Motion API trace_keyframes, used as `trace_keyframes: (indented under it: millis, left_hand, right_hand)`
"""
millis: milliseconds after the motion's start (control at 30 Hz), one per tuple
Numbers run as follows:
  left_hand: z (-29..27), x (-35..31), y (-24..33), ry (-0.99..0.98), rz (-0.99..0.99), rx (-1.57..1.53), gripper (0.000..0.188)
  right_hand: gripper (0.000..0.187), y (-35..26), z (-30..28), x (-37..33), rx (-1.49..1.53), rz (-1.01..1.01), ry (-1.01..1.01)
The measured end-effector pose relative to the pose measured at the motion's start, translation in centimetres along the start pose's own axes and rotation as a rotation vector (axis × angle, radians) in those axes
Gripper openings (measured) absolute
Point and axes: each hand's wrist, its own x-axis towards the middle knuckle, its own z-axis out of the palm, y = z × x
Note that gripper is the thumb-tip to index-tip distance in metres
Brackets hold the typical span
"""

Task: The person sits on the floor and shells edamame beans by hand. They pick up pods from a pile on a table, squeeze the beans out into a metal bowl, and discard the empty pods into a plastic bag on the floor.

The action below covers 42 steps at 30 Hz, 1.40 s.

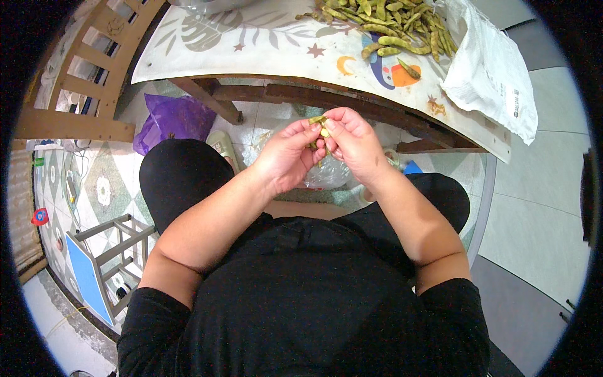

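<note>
Between both hands, over my lap, is a yellow-green soybean pod [316, 119], split, with a pale bean [325, 132] showing in it. My left hand [282, 155] pinches one side of the pod with thumb and fingers. Against its other side press the thumb and fingers of my right hand [357, 143]. Part of the pod is hidden by the fingers. Below the hands is a clear plastic bag [328, 175], its contents hard to make out. On the table ahead lies a heap of similar pods [402, 26], with one loose pod [409, 68] nearer me.
A patterned cloth [270, 53] covers the low wooden table in front of me. At its right a white sack [487, 69] hangs over the edge. A purple bag [178, 118] lies on the floor at left, and a blue-topped stool [89, 276] is tipped over nearby.
</note>
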Motion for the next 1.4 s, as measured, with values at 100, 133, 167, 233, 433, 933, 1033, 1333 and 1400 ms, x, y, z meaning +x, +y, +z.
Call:
trace_keyframes:
  millis: [100,133,167,233,433,933,1033,1333,1400]
  left_hand:
    - [0.0,0.0,-0.2,0.009,0.01,-0.015,0.013]
    - [0.1,0.0,-0.3,0.019,0.017,-0.016,0.013]
    - [0.2,-0.1,-0.4,0.029,0.024,-0.016,0.012]
    - [0.2,0.0,-0.4,0.031,0.02,0.014,0.013]
    - [0.6,0.0,-0.6,0.206,-0.032,-0.105,0.015]
    - [10.3,-2.5,14.6,-0.041,0.733,0.246,0.023]
    - [12.7,-0.5,20.5,0.171,0.911,0.227,0.024]
    - [10.3,5.5,25.5,0.488,1.042,0.835,0.025]
    - [10.0,6.1,25.6,0.534,1.09,0.969,0.027]
  right_hand:
    - [0.01,0.4,-0.1,0.2,-0.038,-0.049,0.02]
    - [0.01,0.4,0.0,0.3,-0.092,-0.085,0.031]
    - [0.011,0.5,0.0,0.4,-0.146,-0.12,0.043]
    - [0.014,0.7,-0.1,0.3,-0.272,-0.182,0.06]
    - [0.02,1.4,-0.8,0.3,-0.825,-0.283,0.114]
    - [0.025,-2.0,-1.0,-1.2,-1.395,-0.375,0.095]
    - [0.025,-3.1,-0.3,-2.1,-1.375,-0.348,0.013]
    - [0.024,-4.1,-0.7,-3.4,-1.352,-0.435,-0.092]
    - [0.024,-4.2,-0.9,-3.6,-1.311,-0.453,-0.092]
